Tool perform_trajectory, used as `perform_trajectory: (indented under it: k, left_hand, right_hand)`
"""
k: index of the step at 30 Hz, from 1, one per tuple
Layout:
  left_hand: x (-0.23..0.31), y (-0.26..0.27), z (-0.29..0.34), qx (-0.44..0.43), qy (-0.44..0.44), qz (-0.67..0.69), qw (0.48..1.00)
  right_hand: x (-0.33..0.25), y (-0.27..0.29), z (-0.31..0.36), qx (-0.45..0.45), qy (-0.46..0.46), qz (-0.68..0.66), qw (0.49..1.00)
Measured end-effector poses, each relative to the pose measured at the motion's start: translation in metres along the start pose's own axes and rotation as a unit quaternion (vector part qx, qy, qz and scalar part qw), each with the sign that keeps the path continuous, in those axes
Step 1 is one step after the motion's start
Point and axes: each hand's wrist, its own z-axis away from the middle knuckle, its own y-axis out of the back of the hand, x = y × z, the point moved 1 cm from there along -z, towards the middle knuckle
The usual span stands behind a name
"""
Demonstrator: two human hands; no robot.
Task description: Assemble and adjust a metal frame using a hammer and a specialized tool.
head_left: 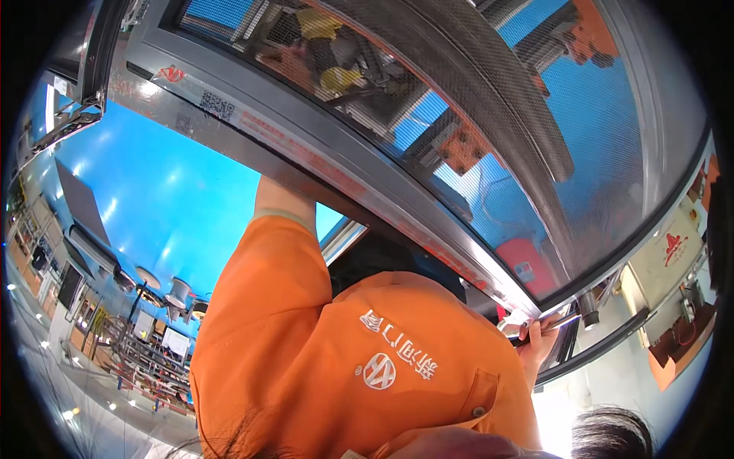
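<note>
A: Framed screen, appearance?
B: Grey metal rails, dark fine mesh, stickers along the lower rail.
A: Pose?
B: Slanted across view, lower rail running down rightward. Slim dark piece held near its lower corner; kind unclear.

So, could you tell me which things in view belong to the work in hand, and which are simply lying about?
In the job, it seems:
grey-framed mesh panel
right hand, near its lower corner, grip unclear
left forearm, hand hidden behind the frame

Apparently just about:
pink object behind the mesh
round pieces at left
pale panel with red emblem
</note>
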Motion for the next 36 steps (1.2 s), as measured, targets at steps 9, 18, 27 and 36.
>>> perform_trajectory:
  k: [9,18,27,36]
  left_hand:
    - [-0.035,0.152,-0.064,-0.388,-0.037,0.409,0.825]
    - [0.222,0.064,0.174,-0.214,0.182,0.606,0.744]
    - [0.169,0.178,0.207,0.154,0.1,0.439,0.88]
    - [0.198,0.255,0.37,0.004,0.167,0.283,0.944]
  right_hand:
    - [-0.003,-0.012,-0.012,-0.048,0.014,-0.025,0.998]
    - [0.021,0.018,-0.02,-0.157,0.092,0.007,0.983]
    - [0.1,0.129,-0.04,-0.135,0.082,0.335,0.929]
    - [0.087,0.009,-0.033,-0.407,0.201,0.545,0.705]
